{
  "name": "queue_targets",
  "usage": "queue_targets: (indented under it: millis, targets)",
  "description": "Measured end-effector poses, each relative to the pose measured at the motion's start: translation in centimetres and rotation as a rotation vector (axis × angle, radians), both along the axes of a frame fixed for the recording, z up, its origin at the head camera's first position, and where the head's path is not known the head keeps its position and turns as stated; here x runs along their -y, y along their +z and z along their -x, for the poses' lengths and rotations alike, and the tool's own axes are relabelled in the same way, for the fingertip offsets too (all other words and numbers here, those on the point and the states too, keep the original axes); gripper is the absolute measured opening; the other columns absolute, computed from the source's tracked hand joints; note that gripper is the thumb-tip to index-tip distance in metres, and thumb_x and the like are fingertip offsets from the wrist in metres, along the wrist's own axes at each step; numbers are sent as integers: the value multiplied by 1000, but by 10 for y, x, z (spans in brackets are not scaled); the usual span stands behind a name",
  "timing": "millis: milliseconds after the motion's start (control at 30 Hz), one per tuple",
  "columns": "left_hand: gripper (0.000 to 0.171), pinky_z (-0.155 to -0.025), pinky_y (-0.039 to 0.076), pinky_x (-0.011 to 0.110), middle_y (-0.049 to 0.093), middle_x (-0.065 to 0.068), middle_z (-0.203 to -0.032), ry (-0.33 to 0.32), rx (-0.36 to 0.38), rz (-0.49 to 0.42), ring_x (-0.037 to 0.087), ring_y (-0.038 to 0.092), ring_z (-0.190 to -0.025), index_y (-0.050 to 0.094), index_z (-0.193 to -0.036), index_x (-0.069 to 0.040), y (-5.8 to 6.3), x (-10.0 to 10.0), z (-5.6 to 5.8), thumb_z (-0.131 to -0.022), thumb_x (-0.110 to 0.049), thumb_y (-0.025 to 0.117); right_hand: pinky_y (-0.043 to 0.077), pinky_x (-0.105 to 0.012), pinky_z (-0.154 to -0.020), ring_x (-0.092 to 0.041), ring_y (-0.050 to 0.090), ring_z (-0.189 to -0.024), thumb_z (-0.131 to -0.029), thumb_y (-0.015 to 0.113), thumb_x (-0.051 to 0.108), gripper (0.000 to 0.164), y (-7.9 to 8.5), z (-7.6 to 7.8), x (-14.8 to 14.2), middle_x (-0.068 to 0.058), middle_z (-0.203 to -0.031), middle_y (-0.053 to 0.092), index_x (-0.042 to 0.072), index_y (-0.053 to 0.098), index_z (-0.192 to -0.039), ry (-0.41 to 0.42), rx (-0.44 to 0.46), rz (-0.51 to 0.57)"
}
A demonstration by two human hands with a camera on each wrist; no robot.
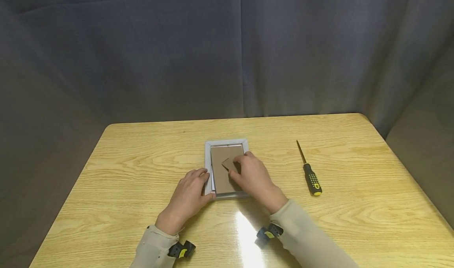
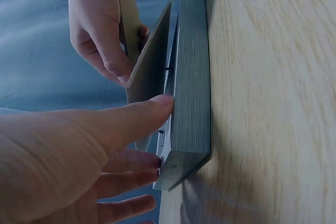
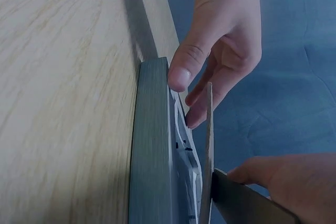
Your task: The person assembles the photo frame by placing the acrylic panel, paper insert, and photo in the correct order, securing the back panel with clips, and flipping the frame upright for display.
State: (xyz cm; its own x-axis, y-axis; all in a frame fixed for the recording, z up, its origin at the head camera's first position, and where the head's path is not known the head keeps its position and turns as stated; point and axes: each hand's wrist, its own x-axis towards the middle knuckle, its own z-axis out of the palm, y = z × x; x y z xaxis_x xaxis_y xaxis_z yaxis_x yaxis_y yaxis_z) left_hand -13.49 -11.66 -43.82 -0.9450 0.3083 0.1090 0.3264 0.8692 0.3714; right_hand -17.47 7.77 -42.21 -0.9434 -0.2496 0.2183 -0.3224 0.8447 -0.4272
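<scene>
A grey picture frame [image 1: 207, 153] lies on its face, its back upward. My right hand [image 1: 254, 179] pinches the small brown stand flap [image 1: 229, 164] on the cardboard backing board [image 1: 222, 183]. In the left wrist view the backing board [image 2: 149, 72] tilts up out of the frame's recess, leaving a gap along the rail. My left hand [image 1: 188, 193] rests at the near left corner, its thumb on the near rail and fingertips along the left side. Small dark tabs [image 3: 185, 145] show on the frame's inner edge in the right wrist view.
To the right of the frame lies a black and yellow screwdriver [image 1: 313, 181], its shaft pointing away. The wooden table [image 1: 142, 153] has rounded far corners, and a dark grey curtain [image 1: 177, 63] hangs behind it. Both wrists wear small black cameras on straps.
</scene>
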Motion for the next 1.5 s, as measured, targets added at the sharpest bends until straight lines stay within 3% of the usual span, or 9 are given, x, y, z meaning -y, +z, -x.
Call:
queue_targets:
  millis: [800, 1100, 1500]
  targets:
    - [70, -100, 37, 50, 51, 17, -136, 1, 11, 4, 34, 43, -126, 58, -126, 4, 0, 0, 1, -73, -37, 76, 52, -35, -64, -23, 59, -76, -81, 66, 24, 34, 0, 10, 10, -15, -96, 62, 1, 69, -105, -24, 35, -37]
    - [70, -101, 37, 50, 52, 17, -135, 4, 9, 0, 34, 44, -126, 58, -126, 5, 0, 0, 1, -72, -36, 77, 47, -33, -53, -17, 51, -64, -79, 67, 23, 19, -3, 13, 14, -8, -81, 56, 5, 68, -86, -19, 27, -67]
    - [69, -99, 38, 50, 52, 17, -135, -5, -5, 8, 35, 45, -125, 59, -125, 4, -1, 0, 1, -73, -38, 76, 46, -33, -51, -18, 50, -59, -79, 69, 24, 17, -5, 13, 16, -7, -78, 53, 7, 65, -80, -44, 39, -85]
